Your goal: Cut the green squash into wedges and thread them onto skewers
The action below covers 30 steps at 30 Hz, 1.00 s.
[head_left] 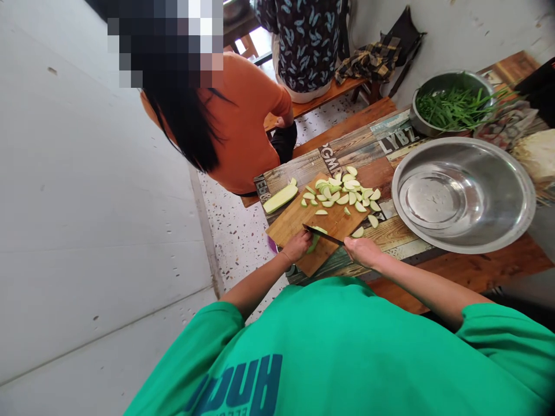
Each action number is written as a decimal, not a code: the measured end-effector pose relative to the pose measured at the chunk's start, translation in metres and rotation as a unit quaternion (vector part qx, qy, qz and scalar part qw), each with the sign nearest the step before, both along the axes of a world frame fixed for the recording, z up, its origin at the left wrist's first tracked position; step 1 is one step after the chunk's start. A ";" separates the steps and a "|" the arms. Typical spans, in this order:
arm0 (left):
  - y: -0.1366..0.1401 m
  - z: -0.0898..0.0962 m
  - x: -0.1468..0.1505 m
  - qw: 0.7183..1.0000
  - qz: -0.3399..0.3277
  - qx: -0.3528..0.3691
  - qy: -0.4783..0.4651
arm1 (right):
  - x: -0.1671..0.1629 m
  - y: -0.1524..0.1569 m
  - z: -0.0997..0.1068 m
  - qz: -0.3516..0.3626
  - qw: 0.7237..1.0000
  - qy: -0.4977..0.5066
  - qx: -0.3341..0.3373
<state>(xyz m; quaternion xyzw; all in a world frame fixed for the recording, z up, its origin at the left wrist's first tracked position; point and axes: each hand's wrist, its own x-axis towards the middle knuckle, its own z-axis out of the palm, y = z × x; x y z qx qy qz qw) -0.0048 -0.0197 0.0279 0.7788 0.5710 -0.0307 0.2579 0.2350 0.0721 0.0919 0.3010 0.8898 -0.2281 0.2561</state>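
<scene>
My right hand is closed around the handle of a dark-bladed knife. The blade reaches left across a piece of zucchini on the wooden cutting board. My left hand grips that piece from its left side, fingers curled close by the knife's tip. Pale green-edged zucchini slices are heaped along the far side of the board, and several have spilled onto the table. A halved zucchini lies cut face up at the board's far left corner.
A wide steel basin stands right of the board. Behind it is a pot of cut greens. A person in an orange top sits across the table's left end; another person sits farther back. Wooden benches flank the table.
</scene>
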 end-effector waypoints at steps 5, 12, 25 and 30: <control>0.000 0.005 0.002 1.000 0.021 -0.001 -0.012 | -0.005 0.001 -0.011 -0.002 1.000 -0.019 -0.002; -0.006 0.010 0.000 1.000 -0.005 0.006 0.003 | -0.004 0.019 0.000 -0.013 0.999 -0.013 0.029; -0.007 0.011 -0.001 1.000 0.010 -0.015 -0.018 | -0.009 -0.003 0.005 0.006 1.000 -0.013 -0.011; -0.010 0.013 -0.001 0.999 0.030 -0.013 -0.024 | -0.009 0.002 -0.007 0.002 1.000 -0.024 -0.006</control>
